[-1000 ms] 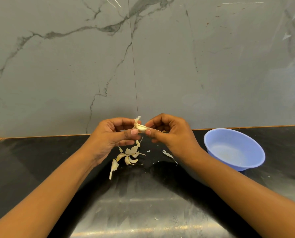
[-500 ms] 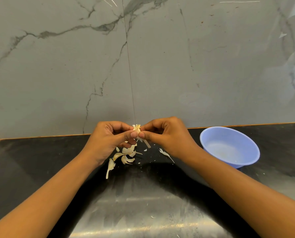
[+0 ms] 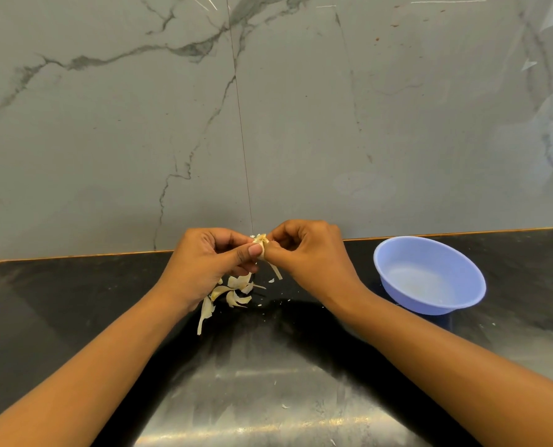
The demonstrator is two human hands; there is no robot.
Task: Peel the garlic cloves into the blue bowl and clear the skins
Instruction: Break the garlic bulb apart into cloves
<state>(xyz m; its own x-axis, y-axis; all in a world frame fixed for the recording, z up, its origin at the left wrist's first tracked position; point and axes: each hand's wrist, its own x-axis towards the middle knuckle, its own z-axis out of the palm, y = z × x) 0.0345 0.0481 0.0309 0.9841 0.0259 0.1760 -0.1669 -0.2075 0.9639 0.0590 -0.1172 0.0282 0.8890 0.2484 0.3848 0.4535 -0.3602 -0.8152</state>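
On the near part of the counter (image 3: 75, 301), glossy black, only small skin flecks and both forearms reaching in. Further in, loose skins (image 3: 233, 290) piled on the counter, just under and beside the left hand (image 3: 204, 262). Above the pile, both hands meet at centre, fingers curled. The left hand pinches the garlic clove (image 3: 260, 243) with thumb and fingertips. The right hand (image 3: 310, 253) pinches the same clove from the other side, and a thin strip of skin (image 3: 276, 272) hangs below it. Clove is mostly hidden, long axis unclear. Blue bowl (image 3: 429, 309) sits on the counter to the right of the hands, apart from them, looks empty. The right hand is nearer the bowl, so the drop likely goes rightward. Behind, grey veined marble wall (image 3: 300, 124). No brands, labels or readable writing.
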